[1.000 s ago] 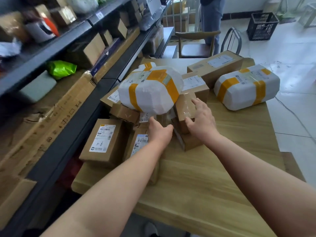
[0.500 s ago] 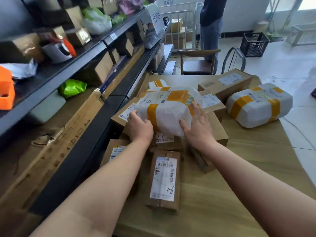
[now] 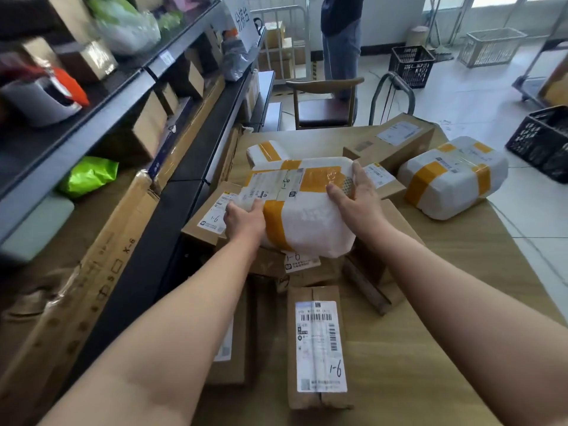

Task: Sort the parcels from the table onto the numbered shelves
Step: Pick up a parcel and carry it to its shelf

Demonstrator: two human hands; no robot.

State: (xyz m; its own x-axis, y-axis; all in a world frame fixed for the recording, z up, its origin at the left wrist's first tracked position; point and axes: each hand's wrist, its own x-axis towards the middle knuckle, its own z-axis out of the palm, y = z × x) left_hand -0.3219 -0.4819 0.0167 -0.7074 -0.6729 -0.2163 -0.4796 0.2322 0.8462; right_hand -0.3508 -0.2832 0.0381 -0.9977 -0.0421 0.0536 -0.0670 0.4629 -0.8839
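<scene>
Nearest you, a flat cardboard box (image 3: 318, 345) lies on the wooden table (image 3: 430, 348), its label hand-marked 1-6. Just beyond it, your two bare forearms reach forward to a white parcel (image 3: 307, 216) banded with orange tape. It sits over a heap of brown boxes in the middle of the table.

Your left hand (image 3: 244, 215) grips its near left corner, fingers curled round the edge. Your right hand (image 3: 358, 195) holds the far right end, thumb laid on top by the tape and fingers wrapped down the side. Whether the parcel has cleared the heap or rests on it cannot be told.

It looks soft and bulky, so keep a hand on each end and lift straight up, so the boxes beneath are not dragged off the pile. The label on top faces you, with a handwritten mark that seems to begin with 3; read it fully before you turn.

Close on your left run the dark shelves (image 3: 101, 118), holding boxes and bags. You will likely need to swing the parcel left without clipping a shelf edge.

Farther off on the table lie a second white parcel (image 3: 451, 176) and a long cardboard box (image 3: 390, 142). Behind them stand a wooden chair (image 3: 322, 99) and a person (image 3: 341, 41).
</scene>
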